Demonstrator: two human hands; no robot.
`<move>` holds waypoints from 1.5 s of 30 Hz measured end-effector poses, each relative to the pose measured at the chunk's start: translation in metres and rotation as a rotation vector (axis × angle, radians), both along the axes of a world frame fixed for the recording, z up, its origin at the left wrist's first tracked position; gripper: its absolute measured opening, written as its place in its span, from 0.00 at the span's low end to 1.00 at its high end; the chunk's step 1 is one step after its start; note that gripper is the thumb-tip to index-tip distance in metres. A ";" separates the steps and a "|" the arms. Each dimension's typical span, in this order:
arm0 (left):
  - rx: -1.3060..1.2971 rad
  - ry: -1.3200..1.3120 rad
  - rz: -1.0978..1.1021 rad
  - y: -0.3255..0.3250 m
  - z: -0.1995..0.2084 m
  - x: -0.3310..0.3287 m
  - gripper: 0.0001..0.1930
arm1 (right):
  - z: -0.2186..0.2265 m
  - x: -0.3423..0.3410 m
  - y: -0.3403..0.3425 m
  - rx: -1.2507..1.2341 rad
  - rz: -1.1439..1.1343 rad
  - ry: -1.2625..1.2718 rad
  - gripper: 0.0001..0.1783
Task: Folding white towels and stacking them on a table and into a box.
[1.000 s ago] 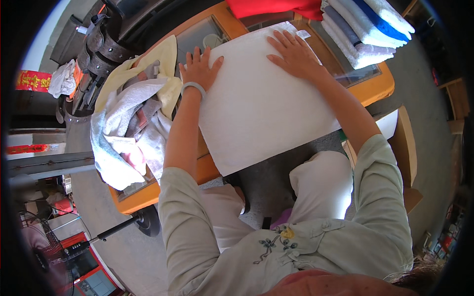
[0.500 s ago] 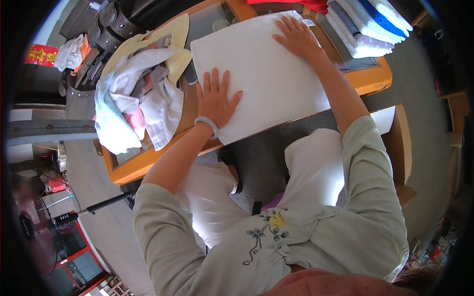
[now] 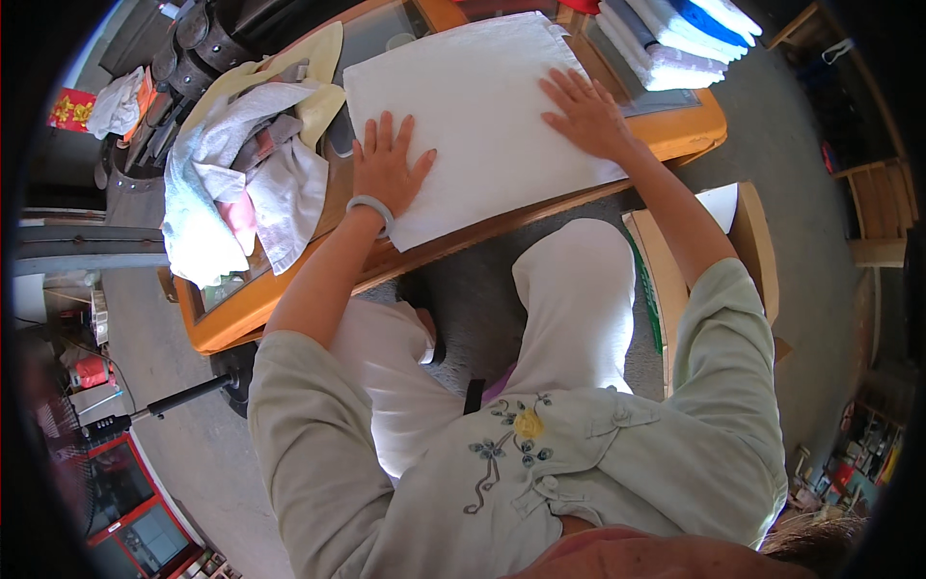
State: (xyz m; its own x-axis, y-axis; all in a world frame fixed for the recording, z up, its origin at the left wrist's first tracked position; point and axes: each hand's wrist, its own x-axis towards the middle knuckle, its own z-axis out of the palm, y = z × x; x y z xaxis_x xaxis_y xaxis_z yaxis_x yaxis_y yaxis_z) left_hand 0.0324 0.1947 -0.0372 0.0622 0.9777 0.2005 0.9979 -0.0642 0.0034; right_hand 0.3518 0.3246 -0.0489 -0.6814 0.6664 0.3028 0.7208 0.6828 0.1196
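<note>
A white towel lies spread flat on a wooden table with glass panels. My left hand rests palm down on its left edge, fingers spread; a pale bangle circles that wrist. On the towel's right part my right hand also lies flat, fingers stretched out and somewhat apart. Neither hand grips anything. To the left of the towel is a loose heap of crumpled towels, white, pale blue, pink and yellow. Folded towels, white, grey and blue, are stacked at the far right of the table.
An open cardboard box stands on the floor by my right arm. At the left are a fan and a dark pole on a round base. A dark studded chair stands beyond the crumpled heap.
My right hand has slid nearer to me, from the towel's far right corner down its right side. My left hand stays on the left edge. The whole view has shifted slightly.
</note>
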 end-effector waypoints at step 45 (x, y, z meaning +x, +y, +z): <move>-0.109 -0.011 0.089 -0.032 0.000 -0.015 0.35 | 0.031 -0.103 -0.045 -0.456 -0.110 -0.279 0.36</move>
